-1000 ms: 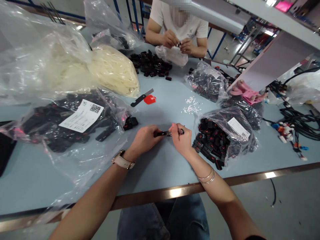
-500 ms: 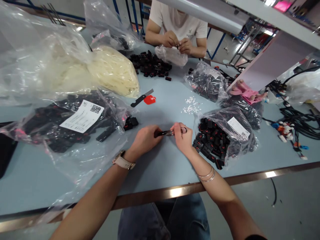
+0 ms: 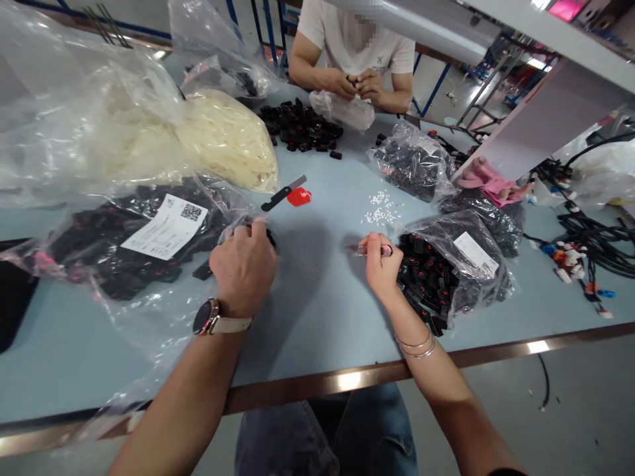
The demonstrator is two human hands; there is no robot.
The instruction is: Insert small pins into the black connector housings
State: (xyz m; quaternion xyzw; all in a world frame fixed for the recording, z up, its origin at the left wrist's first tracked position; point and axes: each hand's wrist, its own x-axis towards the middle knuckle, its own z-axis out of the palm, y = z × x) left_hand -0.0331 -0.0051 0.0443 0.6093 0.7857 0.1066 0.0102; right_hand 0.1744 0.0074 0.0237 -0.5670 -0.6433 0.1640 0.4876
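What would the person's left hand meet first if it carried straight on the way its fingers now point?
The left hand points away and slightly left. Its fingertips already seem to be at the loose black parts at the mouth of the labelled bag, so those likely come first, though depth is hard to judge.

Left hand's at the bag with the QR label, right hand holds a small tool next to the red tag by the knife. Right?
Not quite. In the head view the right hand holds the small tool beside the open bag of black parts, not the red tag. The left hand is at the labelled bag.
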